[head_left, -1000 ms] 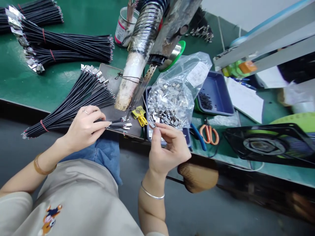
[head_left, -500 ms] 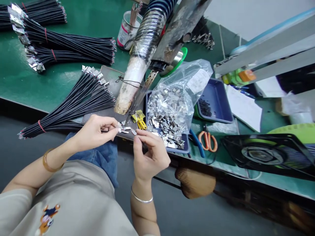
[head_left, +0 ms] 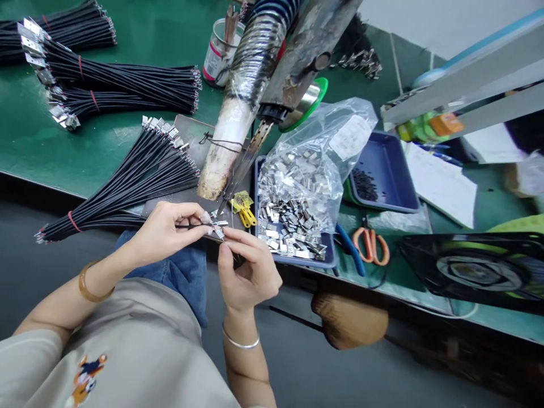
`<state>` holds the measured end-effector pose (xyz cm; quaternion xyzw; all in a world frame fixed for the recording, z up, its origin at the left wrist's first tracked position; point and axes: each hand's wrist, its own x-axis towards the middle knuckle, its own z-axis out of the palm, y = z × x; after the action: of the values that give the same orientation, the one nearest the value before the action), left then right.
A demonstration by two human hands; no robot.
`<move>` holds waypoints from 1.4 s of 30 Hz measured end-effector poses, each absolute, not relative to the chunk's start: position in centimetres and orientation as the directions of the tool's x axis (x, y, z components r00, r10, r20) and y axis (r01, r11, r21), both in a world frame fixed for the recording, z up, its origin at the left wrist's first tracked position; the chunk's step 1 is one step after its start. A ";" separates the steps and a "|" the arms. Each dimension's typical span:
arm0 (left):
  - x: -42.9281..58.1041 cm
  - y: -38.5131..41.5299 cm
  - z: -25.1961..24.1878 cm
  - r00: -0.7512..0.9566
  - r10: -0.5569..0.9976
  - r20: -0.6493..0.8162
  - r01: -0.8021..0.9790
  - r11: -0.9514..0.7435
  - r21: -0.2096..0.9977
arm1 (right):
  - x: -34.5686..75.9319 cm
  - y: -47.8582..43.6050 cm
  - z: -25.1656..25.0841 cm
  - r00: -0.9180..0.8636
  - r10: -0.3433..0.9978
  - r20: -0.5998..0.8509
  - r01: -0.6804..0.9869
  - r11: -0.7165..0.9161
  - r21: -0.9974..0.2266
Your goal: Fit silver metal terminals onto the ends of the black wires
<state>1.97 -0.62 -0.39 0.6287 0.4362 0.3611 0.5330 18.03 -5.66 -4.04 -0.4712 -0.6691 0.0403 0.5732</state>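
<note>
My left hand [head_left: 172, 232] is closed in a pinch on a thin black cable [head_left: 183, 225], whose end points right over the edge of the bench. In my right hand [head_left: 250, 269], thumb and fingertips close on a small metal USB connector [head_left: 219, 233]. The connector and the cable end are close together; I cannot tell whether they touch. More small metal pieces lie just behind the fingertips. Above them a soldering iron [head_left: 253, 150] points down, its tip near the work. On the left a fan of black cables [head_left: 123, 175] with metal connectors lies on a plate.
A blue tray [head_left: 293, 262] holds many connectors and a plastic bag [head_left: 323, 136]. Near it lie a yellow tool [head_left: 245, 212], blue-handled pliers [head_left: 352, 249] and orange-handled scissors [head_left: 370, 246]. A fume hose [head_left: 225, 136] hangs low over the work. A black fan [head_left: 471, 272] stands right.
My right hand has moved left with the connector, bringing it up to my left fingertips. More of the cable now shows in my left hand. The view has shifted slightly.
</note>
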 end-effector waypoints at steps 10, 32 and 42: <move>0.8 0.2 0.1 0.562 0.817 -0.129 0.077 0.103 0.992 | 18.3 -5.7 -4.0 -0.087 0.586 0.805 0.704 0.608 -0.367; 1.8 -0.4 -0.2 0.516 0.845 -0.142 0.072 0.123 0.990 | 18.2 -6.1 -3.5 0.250 0.770 0.588 0.469 0.435 -0.769; 2.0 -0.3 -0.1 0.503 0.849 -0.159 0.034 0.164 0.986 | 17.8 -5.8 -4.8 0.234 0.666 0.708 0.617 0.461 -0.638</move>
<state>2.02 -0.31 -0.12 0.5670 0.3896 0.3106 0.6559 17.77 -5.84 -4.76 -0.5186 -0.6184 0.0208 0.5901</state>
